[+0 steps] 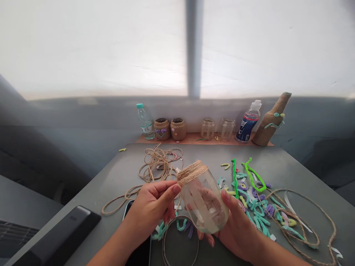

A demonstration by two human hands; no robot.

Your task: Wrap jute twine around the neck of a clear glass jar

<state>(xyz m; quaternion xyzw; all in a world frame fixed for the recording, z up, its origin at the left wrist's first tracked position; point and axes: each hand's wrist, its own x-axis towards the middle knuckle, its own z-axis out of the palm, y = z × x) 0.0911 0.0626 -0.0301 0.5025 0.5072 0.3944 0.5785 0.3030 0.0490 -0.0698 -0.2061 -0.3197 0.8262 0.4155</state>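
My right hand [237, 227] is wrapped round the lower part of a clear glass jar [203, 208], which is tilted with its neck up and to the left. Brown twine [194, 173] is wound in several rows about the neck. My left hand [155, 203] pinches the twine at the left edge of the winding, thumb and forefinger closed on it. A loose pile of twine [156, 164] lies behind the left hand, and a strand hangs near its fingers. Under the jar, a thin ring [163, 242], perhaps a tape roll, is on the table.
Pipe-cleaner pieces [257, 208] and more twine [330, 221] spread over the right side. A dark phone [141, 247] and a black box-like object [69, 236] lie left. Along the back stand a water bottle [145, 125], twine-covered jars [178, 130], glass jars [208, 129], a drink bottle [246, 127] and a twine-wrapped bottle [267, 127].
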